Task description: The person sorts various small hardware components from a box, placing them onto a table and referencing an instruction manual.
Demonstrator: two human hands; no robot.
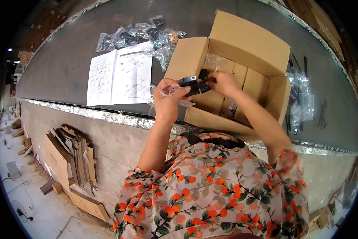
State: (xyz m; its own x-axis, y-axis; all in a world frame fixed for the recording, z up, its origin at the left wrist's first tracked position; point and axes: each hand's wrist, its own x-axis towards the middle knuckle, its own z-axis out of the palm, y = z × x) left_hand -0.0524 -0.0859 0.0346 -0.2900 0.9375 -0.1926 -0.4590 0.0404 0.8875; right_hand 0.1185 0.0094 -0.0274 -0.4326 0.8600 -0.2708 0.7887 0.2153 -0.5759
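Hands meet above the near left corner of the open cardboard box [242, 59]. Left hand [169, 99] clamps a clear plastic bag [169, 89]; right hand [223, 81] pinches the black part [193, 84] at the bag's mouth. Keep the bag steady and draw the part straight, over the box.

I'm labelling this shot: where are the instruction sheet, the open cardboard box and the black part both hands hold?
instruction sheet [119, 77], head view, middle of page.
cardboard box [248, 42], head view, rear flap.
black part [193, 84], head view, its middle.
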